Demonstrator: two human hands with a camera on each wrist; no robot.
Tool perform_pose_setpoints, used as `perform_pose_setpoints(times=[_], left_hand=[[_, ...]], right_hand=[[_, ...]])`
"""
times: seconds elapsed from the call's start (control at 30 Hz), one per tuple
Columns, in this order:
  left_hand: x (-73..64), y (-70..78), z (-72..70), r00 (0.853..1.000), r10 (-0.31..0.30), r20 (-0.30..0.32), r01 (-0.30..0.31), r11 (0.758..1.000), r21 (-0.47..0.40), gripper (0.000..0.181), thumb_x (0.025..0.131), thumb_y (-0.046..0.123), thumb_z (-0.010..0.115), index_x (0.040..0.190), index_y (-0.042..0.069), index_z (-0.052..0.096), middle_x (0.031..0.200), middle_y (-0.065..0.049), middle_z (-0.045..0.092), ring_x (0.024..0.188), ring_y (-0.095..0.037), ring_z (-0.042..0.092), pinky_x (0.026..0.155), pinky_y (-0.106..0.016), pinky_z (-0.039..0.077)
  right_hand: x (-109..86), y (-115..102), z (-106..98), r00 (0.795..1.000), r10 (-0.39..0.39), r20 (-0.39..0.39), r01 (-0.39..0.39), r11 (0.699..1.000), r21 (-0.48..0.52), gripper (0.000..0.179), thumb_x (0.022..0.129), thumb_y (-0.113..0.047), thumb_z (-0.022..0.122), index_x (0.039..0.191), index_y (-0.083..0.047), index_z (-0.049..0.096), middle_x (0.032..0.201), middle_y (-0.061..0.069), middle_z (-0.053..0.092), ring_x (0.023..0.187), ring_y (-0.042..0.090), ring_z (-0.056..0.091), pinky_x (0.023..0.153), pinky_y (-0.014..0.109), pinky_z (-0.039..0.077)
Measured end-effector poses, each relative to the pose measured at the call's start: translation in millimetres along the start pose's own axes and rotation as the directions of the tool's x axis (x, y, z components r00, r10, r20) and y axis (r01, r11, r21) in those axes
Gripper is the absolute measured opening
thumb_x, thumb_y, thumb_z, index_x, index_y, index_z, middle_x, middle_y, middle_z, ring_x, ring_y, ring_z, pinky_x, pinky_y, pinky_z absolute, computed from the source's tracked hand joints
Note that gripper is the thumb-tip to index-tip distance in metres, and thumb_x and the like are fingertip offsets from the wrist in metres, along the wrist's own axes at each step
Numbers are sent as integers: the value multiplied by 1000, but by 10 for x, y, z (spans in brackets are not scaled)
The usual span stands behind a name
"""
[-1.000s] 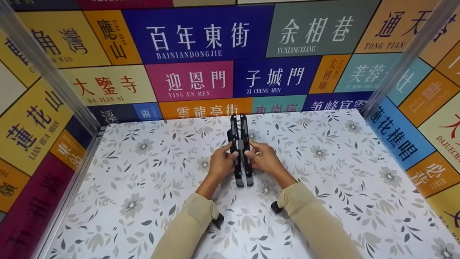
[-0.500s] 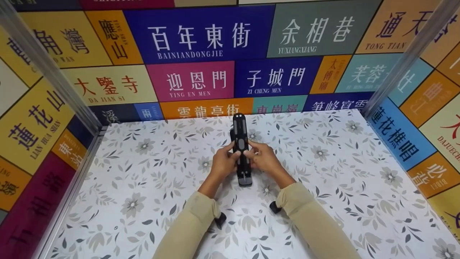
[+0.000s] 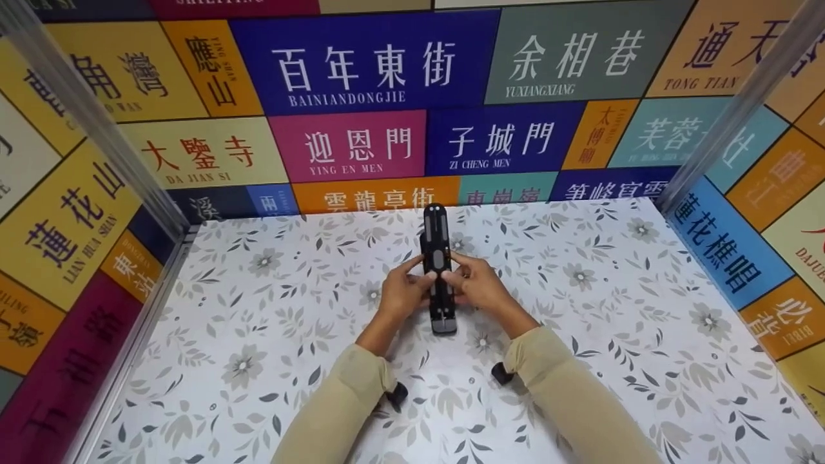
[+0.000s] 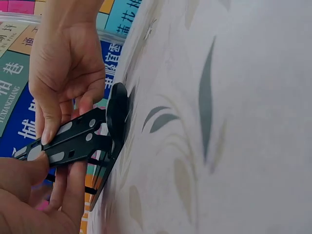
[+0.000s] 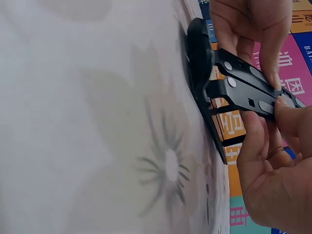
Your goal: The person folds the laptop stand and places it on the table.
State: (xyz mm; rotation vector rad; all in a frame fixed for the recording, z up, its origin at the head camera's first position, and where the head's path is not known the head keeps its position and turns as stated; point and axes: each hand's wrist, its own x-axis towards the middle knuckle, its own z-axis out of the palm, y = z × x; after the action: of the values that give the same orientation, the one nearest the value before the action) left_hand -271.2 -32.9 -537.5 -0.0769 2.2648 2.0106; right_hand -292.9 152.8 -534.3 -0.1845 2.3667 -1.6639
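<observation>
A black folding laptop stand (image 3: 436, 225) with grey pads is collapsed into a narrow bar, its two arms side by side. My left hand (image 3: 403, 293) holds it from the left, the thumb on its top face. From the opposite side my right hand (image 3: 480, 283) grips it the same way, the two thumbs almost meeting. In the left wrist view, the stand's (image 4: 78, 139) hooked end sits at the tabletop and thin struts show beneath the arms. Fingers of both hands reach under the stand (image 5: 243, 87) in the right wrist view.
The table (image 3: 245, 316) has a white covering printed with grey flowers and leaves. Colourful sign-printed panels (image 3: 361, 58) stand along the back and both sides. A metal post (image 3: 735, 106) rises at the back right corner, another post (image 3: 106, 122) at the left.
The stand's two arms, slightly apart a second ago, have come together between my hands. The head view has shifted slightly; both hands keep their hold.
</observation>
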Motion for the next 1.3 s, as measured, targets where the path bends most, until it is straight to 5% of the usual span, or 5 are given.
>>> perform_pose_setpoints(times=[0.2, 0.53, 0.83, 1.3], left_hand=[[-103, 13, -37, 1000, -24, -16, 25, 997, 72, 37, 89, 20, 80, 111, -3, 60, 92, -16, 76, 74, -18, 70, 65, -27, 56], [-163, -67, -31, 990, -73, 120, 76, 997, -16, 34, 86, 15, 82, 107, 3, 59, 93, -9, 74, 76, -13, 65, 68, -25, 51], [-132, -132, 90, 974, -153, 167, 188, 957, -223, 30, 88, 4, 77, 111, 0, 58, 97, -9, 73, 85, -16, 70, 76, -29, 57], [-98, -136, 117, 977, -114, 181, 143, 977, -157, 27, 90, 6, 75, 115, -2, 66, 102, -13, 76, 87, -16, 71, 78, -29, 58]], right_hand=[[62, -56, -97, 997, 52, 61, -56, 997, 53, 66, 95, -26, 74, 155, -19, 46, 118, 17, 63, 89, 20, 68, 78, 40, 63], [384, -328, -288, 999, 0, 38, -11, 950, 312, 64, 99, -29, 69, 156, -19, 43, 142, 19, 56, 126, 33, 61, 106, 52, 51], [577, -632, -246, 999, -37, 30, 25, 941, 337, 54, 101, -31, 65, 153, -31, 49, 144, 12, 59, 120, 26, 66, 97, 47, 57], [667, -685, -177, 997, -56, -45, 66, 959, 277, 39, 99, -22, 68, 138, -29, 65, 123, 16, 72, 92, 21, 73, 77, 40, 64]])
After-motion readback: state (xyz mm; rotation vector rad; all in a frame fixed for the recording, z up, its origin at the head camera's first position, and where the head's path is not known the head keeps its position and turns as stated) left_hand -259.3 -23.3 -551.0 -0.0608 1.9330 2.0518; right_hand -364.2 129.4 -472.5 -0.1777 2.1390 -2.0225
